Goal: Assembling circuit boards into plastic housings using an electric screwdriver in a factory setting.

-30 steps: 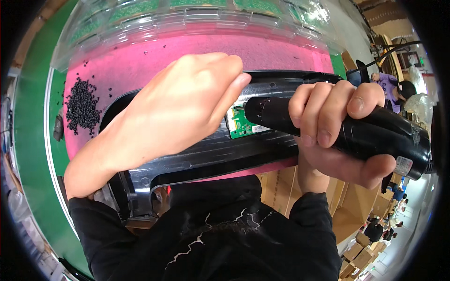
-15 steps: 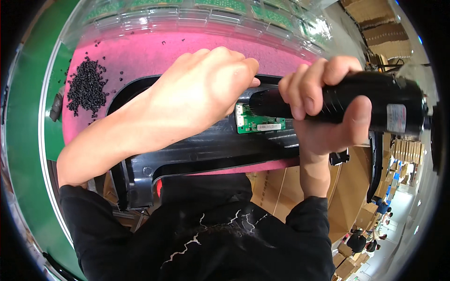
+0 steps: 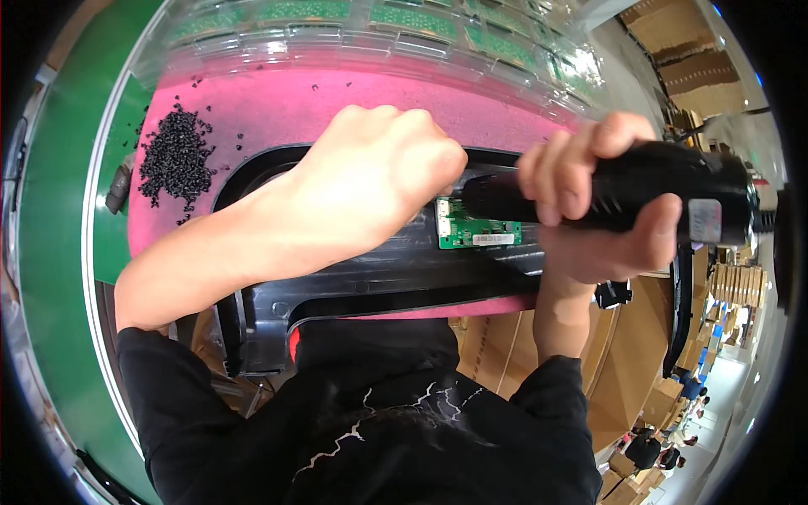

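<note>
My right hand [image 3: 581, 194] is wrapped around a black electric screwdriver [image 3: 665, 187], which lies nearly level with its narrow end to the left. That end is over a green circuit board [image 3: 480, 236] with white connectors at its left side. The board sits in a long black plastic housing [image 3: 370, 269]. My left hand [image 3: 391, 168] is closed beside the screwdriver's narrow end, its back toward me. Its fingertips are hidden, so what they pinch, if anything, does not show. The screwdriver's tip is also hidden.
A pile of small black screws [image 3: 177, 157] lies on the pink mat [image 3: 252, 97] at left, with a few strays. Clear plastic trays [image 3: 404, 42] of green boards stand at the back. Cardboard [image 3: 631, 345] is at lower right, and people work far off at right.
The whole view has shifted slightly, so everything appears a little further right and lower. Both hands keep nearly the same place relative to the board; the right still grips the screwdriver.
</note>
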`<state>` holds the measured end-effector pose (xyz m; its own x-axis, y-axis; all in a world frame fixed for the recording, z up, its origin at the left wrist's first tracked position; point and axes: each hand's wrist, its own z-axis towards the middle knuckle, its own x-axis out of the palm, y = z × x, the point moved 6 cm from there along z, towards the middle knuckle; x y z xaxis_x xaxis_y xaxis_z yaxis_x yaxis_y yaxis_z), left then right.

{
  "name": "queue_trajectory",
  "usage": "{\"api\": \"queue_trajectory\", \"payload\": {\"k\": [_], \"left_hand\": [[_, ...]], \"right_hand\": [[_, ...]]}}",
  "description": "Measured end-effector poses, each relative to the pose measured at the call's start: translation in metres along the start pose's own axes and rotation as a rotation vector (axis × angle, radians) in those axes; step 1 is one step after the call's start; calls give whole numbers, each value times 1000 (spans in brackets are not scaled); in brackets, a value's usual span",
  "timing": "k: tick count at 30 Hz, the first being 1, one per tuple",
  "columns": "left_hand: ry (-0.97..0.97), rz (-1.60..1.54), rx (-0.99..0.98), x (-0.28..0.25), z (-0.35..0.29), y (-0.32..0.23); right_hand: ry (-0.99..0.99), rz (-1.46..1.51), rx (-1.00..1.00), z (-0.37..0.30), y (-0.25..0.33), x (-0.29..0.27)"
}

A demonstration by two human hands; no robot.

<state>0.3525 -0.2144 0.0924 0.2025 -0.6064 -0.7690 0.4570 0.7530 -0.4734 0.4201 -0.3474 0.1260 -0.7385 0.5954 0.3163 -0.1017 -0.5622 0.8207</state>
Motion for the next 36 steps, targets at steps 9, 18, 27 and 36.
{"api": "queue_trajectory", "payload": {"k": [9,18,27,36], "left_hand": [[126,-208,66,8,16,-10],[189,-435,22,13,20,-14],[15,-126,-26,0,22,-9],[28,-101,-81,2,18,0]], "right_hand": [[-22,278,-211,-11,51,-27],[-50,364,-233,-16,58,-35],[159,167,122,-14,18,-10],[328,16,34,-14,17,8]]}}
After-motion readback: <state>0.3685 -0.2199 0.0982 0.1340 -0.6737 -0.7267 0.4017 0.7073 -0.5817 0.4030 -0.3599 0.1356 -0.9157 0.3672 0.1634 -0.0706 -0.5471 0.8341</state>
